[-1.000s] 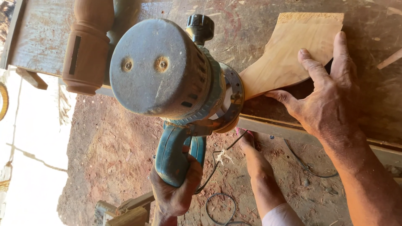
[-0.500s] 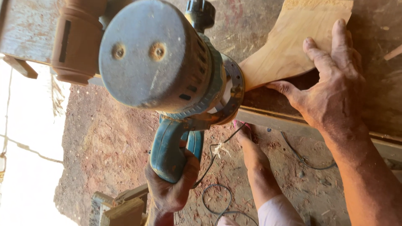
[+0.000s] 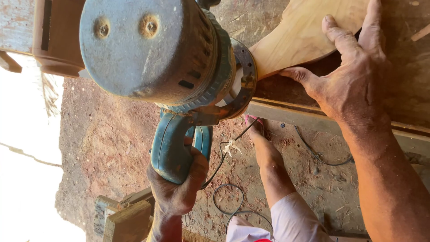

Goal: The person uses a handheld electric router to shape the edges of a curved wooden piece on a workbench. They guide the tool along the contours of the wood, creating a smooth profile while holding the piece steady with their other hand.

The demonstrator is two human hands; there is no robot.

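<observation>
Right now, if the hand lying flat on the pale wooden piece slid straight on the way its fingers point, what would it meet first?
The right hand points up the pale wooden piece. Going on, it would just slide further along that board. The board runs past the picture's top edge, so nothing else appears in its line, as far as the view shows.

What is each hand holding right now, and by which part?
The left hand grips the power tool by its teal handle. The right hand presses flat on the wooden piece, near its narrow end.
</observation>
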